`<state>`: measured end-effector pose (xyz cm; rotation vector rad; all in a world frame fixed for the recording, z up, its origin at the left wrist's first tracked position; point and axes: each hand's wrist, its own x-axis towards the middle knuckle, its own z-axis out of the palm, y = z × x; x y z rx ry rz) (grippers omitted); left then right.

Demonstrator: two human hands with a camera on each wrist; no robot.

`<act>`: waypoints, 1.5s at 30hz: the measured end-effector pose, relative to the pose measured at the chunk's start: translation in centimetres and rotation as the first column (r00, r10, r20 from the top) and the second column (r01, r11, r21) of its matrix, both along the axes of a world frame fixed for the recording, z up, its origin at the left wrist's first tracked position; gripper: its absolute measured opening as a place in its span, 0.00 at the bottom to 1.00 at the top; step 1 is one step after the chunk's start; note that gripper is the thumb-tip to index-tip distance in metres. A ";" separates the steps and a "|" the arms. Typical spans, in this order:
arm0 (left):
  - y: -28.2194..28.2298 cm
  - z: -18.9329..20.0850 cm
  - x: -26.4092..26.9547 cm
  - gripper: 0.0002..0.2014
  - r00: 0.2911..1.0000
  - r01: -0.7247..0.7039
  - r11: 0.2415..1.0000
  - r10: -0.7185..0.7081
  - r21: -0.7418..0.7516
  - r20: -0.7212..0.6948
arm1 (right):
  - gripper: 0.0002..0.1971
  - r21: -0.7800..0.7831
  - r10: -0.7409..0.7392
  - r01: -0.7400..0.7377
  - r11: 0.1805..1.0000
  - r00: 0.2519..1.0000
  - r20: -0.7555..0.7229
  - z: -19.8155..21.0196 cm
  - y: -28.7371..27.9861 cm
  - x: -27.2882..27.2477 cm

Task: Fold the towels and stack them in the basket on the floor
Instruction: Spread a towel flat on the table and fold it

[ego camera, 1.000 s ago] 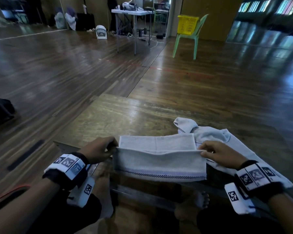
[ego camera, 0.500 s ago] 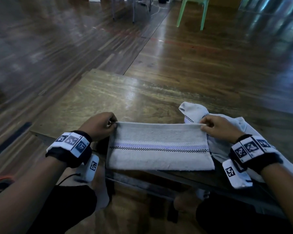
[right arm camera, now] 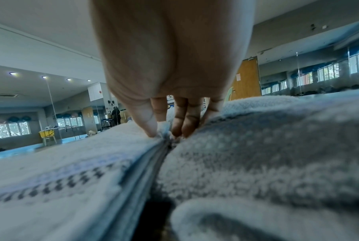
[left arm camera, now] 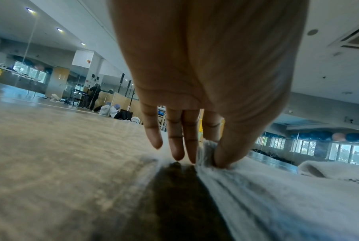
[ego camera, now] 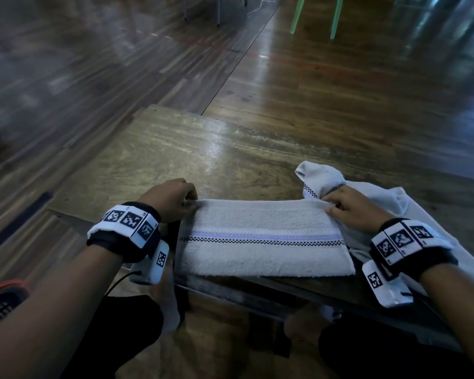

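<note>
A wooden floor (ego camera: 340, 86) fills the far part of the scene, with the green legs of a chair (ego camera: 334, 20) at the far right. On it stands a low wooden table (ego camera: 192, 149), reaching from the middle toward the near right.

A folded towel (ego camera: 263, 242) lies flat at the near edge of the table, a long rectangle running left to right, with a pale purple band and a dark checked line along its length. A second towel (ego camera: 389, 198), crumpled and unfolded, lies on the table just right of the first and partly under its right end; one corner with a checked border sticks up at its far side.

The left hand (ego camera: 170, 199) sits at the far left corner of the folded towel. In the left wrist view its thumb (left arm camera: 225, 154) and forefinger pinch the towel's edge, while the other fingers (left arm camera: 174, 143) point down, nearly straight, beside the cloth. The right hand (ego camera: 353, 209) sits at the far right corner, resting on the crumpled towel. In the right wrist view its thumb (right arm camera: 145, 124) and curled fingers (right arm camera: 184, 122) pinch the layered edge.

At the near left edge, on the floor, part of a dark latticed object (ego camera: 0, 305) with an orange rim shows; what it is cannot be told.
</note>
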<state>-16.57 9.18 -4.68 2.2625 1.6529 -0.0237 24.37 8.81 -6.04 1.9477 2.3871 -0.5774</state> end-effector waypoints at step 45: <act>-5.9 1.7 -5.1 0.05 1.000 0.014 1.000 -0.014 0.005 0.009 | 0.09 0.018 0.215 -0.215 0.977 0.977 -0.005 2.3 -5.9 -4.5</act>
